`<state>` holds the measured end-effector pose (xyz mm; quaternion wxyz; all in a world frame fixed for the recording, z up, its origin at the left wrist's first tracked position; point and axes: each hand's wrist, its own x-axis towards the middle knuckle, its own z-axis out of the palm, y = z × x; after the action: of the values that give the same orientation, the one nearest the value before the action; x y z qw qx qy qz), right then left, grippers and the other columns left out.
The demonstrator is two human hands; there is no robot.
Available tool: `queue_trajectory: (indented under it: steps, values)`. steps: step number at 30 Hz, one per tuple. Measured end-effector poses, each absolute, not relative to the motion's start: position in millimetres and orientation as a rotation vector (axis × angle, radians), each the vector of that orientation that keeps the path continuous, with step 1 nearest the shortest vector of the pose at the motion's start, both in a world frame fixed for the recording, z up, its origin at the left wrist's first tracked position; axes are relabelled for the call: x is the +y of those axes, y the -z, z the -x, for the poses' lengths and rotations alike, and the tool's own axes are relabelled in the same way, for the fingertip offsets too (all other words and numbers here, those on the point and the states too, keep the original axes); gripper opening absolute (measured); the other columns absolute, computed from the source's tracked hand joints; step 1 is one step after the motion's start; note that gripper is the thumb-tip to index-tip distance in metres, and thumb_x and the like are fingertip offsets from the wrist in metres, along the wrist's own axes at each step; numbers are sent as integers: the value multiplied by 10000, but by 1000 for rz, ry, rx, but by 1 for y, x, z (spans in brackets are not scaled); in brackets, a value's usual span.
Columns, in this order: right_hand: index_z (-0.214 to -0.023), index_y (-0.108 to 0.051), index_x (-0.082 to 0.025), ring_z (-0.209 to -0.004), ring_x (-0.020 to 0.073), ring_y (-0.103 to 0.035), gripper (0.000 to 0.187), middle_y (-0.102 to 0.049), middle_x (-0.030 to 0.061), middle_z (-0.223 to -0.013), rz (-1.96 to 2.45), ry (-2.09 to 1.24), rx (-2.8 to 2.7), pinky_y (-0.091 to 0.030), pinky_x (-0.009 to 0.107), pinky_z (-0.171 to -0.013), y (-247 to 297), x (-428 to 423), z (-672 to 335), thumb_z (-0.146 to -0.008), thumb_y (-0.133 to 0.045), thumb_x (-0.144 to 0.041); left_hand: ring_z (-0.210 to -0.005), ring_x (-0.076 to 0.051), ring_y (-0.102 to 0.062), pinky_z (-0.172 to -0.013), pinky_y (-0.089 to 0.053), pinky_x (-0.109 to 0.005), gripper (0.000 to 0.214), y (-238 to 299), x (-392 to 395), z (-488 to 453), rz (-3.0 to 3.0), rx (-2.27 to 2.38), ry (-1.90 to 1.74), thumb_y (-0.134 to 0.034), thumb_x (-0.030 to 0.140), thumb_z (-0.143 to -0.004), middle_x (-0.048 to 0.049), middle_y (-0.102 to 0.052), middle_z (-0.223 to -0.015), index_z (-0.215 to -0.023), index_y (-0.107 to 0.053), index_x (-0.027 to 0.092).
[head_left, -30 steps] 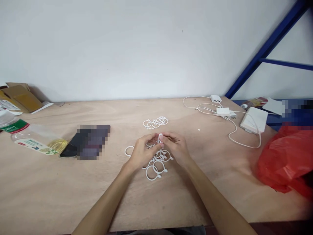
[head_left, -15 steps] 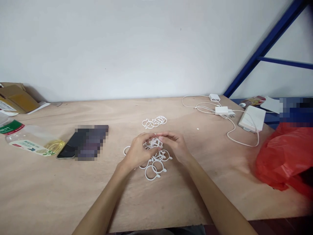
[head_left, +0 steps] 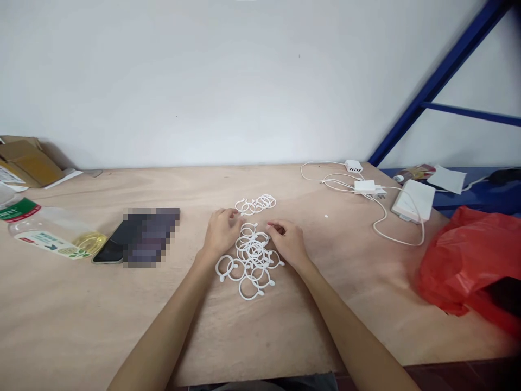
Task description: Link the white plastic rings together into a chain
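Observation:
A loose pile of white plastic rings (head_left: 253, 252) with small tabs, looking like curtain rings, overlaps on the wooden table (head_left: 134, 320) between my hands. Behind it lies a smaller row of the same rings (head_left: 266, 201). My left hand (head_left: 220, 232) is at the pile's upper left, fingers bent and thumb apart, with nothing visible in it. On the other side, my right hand (head_left: 288, 241) rests beside the pile, its fingers curled and a gap showing between thumb and forefinger; no ring is seen in it.
To the left are a phone (head_left: 109, 251) beside a blurred patch, a plastic bottle (head_left: 44, 236) on its side and a cardboard box (head_left: 36, 165). White cables, a charger (head_left: 364, 187) and a white box (head_left: 413, 201) lie at right, near a red plastic bag (head_left: 456, 260).
Both hands have drawn apart from over the pile, the left one leftward and the right slightly right. Rings that were between the fingers now lie in the pile.

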<state>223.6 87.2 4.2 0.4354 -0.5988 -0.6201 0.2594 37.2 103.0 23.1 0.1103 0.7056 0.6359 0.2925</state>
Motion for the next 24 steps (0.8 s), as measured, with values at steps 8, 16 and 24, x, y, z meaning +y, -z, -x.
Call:
queue_trajectory:
  steps: [8, 16, 24]
  values:
    - [-844, -727, -173, -670, 180, -614, 193, -709, 58, -757, 1429, -627, -1572, -507, 333, -707, 0, 88, -224, -762, -566, -241, -936, -276, -579, -855, -452, -405, 137, -20, 129, -46, -2214, 1866, -730, -555, 247, -802, -107, -668, -902, -836, -678, 197]
    - [-1197, -614, -180, -874, 196, -586, 484, -653, 84, -1003, 1220, -600, -1569, -492, 336, -794, -4, 85, -221, -736, -681, -315, -1004, -250, -546, -908, -431, -395, 122, -36, 98, -47, -2348, 1616, -792, -482, 180, -831, -87, -635, -993, -883, -592, 196]
    - [-1237, -601, -209, -653, 118, -558, 498, -685, 39, -955, 1089, -940, -1580, -471, 265, -617, -19, 73, -216, -776, -668, -385, -811, -167, -602, -782, -479, -300, 87, -48, 62, -59, -1961, 1411, -1261, -549, 219, -826, -30, -657, -858, -893, -595, 187]
